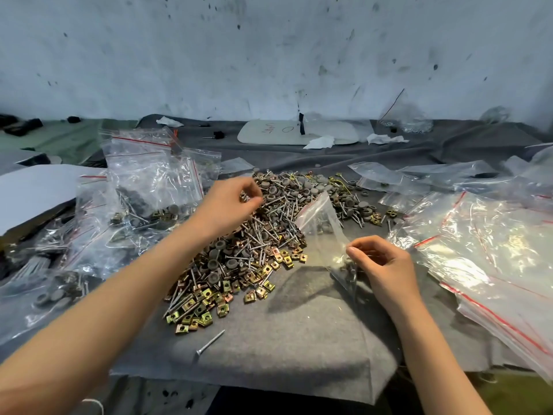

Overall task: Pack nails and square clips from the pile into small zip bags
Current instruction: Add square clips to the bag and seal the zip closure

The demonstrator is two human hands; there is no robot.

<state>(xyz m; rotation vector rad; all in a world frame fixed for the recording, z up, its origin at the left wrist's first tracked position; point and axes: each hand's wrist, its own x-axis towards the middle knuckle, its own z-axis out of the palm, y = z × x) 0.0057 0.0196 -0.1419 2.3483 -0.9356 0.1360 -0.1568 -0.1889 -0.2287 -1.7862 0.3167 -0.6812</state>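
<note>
L hand [230,205] over the pile [239,259] mid-bench, fingers curled, pinching a few nails [246,198]. R hand [384,265] pinches small zip bag [320,226] touching pile's right side, mouth up. Square clips [206,301] on pile's near edge. Filled bags [143,187] left, empty bags [484,250] right.

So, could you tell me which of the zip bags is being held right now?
The bag pinched by the right hand, propped up beside the pile with its red-striped mouth raised. The other bags lie loose on the cloth, untouched.
</note>
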